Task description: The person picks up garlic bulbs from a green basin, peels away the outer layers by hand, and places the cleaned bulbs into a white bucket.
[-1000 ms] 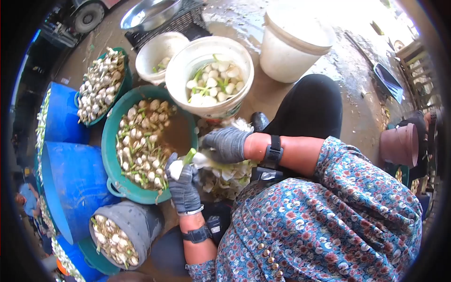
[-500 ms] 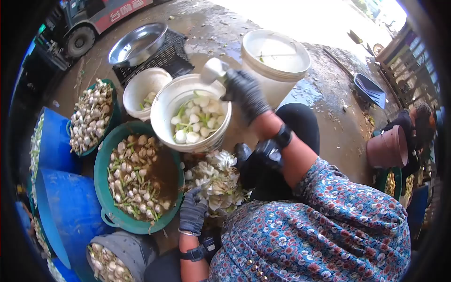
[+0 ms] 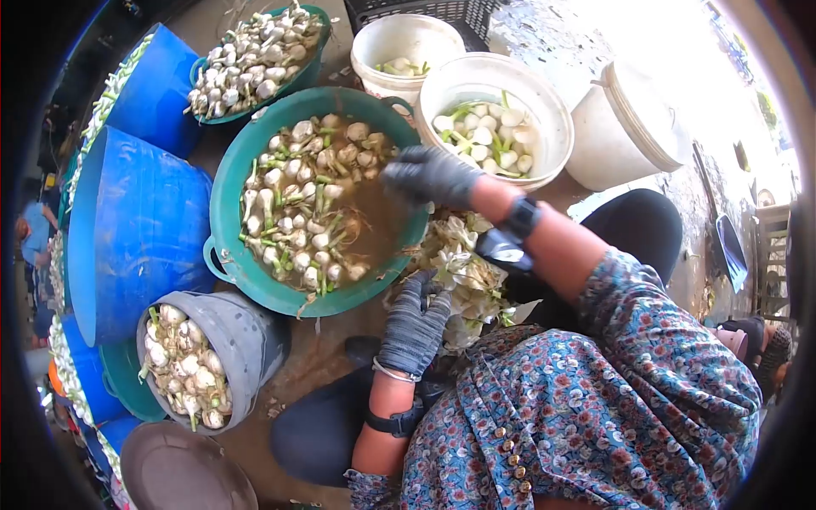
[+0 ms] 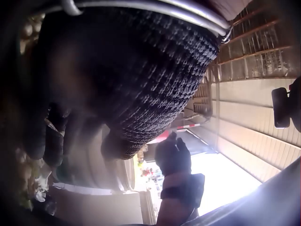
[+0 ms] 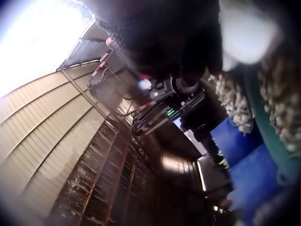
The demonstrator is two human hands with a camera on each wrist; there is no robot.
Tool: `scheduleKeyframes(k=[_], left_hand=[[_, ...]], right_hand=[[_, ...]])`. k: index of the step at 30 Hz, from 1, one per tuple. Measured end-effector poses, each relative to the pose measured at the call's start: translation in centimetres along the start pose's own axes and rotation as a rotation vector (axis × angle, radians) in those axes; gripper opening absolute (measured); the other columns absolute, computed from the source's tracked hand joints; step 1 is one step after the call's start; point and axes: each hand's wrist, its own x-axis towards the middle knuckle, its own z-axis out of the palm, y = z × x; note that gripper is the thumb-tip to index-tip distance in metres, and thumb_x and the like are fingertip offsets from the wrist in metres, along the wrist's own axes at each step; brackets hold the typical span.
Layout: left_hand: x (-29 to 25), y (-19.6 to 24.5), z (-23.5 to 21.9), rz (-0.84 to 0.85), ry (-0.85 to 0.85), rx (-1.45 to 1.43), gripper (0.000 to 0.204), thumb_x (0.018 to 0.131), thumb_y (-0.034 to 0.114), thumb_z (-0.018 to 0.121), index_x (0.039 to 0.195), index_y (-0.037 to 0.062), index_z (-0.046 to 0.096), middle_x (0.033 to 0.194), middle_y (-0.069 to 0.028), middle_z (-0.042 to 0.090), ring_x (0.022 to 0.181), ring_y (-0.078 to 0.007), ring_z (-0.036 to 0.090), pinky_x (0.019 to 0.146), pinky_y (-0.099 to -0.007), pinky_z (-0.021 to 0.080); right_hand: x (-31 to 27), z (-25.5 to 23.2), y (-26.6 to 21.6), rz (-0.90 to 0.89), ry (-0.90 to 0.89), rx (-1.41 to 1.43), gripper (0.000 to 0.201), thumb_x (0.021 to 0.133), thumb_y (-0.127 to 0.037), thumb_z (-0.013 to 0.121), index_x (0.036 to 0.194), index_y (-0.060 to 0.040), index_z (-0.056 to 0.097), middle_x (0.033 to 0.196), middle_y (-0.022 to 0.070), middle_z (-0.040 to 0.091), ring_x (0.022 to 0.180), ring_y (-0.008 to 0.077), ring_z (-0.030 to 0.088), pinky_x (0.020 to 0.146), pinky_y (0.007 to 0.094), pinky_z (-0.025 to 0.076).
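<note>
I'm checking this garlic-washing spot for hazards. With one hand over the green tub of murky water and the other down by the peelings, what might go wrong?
1. The right hand hangs over the green tub; the brown water may hide sharp bits.
2. The white bucket of cleaned bulbs sits close by the forearm and might get knocked.
3. The left hand rests by the pile of peelings, which may scatter underfoot.

The left hand (image 3: 414, 327) hides its own fingertips among the pale peelings (image 3: 463, 272), so whether it pinches anything cannot be told. In the right wrist view the right hand (image 5: 164, 33) is a dark blur (a white bulb (image 5: 247, 30) beside it, out of focus). The grey lid (image 3: 183, 472) is cut by the head view's bottom edge.
</note>
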Motion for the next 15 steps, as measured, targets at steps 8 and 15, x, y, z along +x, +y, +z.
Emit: scheduleKeyframes(k=[8,15], left_hand=[[-1.8,-0.5,-3.7,0.018,0.246,-0.023,0.039,0.092,0.010,0.057,0.130,0.0039,0.048,0.105,-0.0065,0.062,0.090,-0.0103,0.058,0.084,-0.0260,0.048],[-1.2,-2.1,-4.9,0.057,0.380,-0.187,0.038,0.094,0.008,0.052,0.131,0.0016,0.046,0.103,-0.0061,0.059,0.082,-0.0099,0.058,0.076,-0.0240,0.050]], right_hand=[[13.9,10.6,15.5,0.728,0.016,0.222,0.066,0.076,-0.061,0.069,0.100,0.0002,0.059,0.080,0.0129,0.061,0.063,0.0245,0.056,0.055,0.0412,0.050],[12.7,13.3,13.8,0.428,0.068,0.156,0.044,0.080,-0.027,0.075,0.114,-0.0056,0.056,0.083,0.0117,0.060,0.072,0.0257,0.061,0.061,0.0426,0.053]])
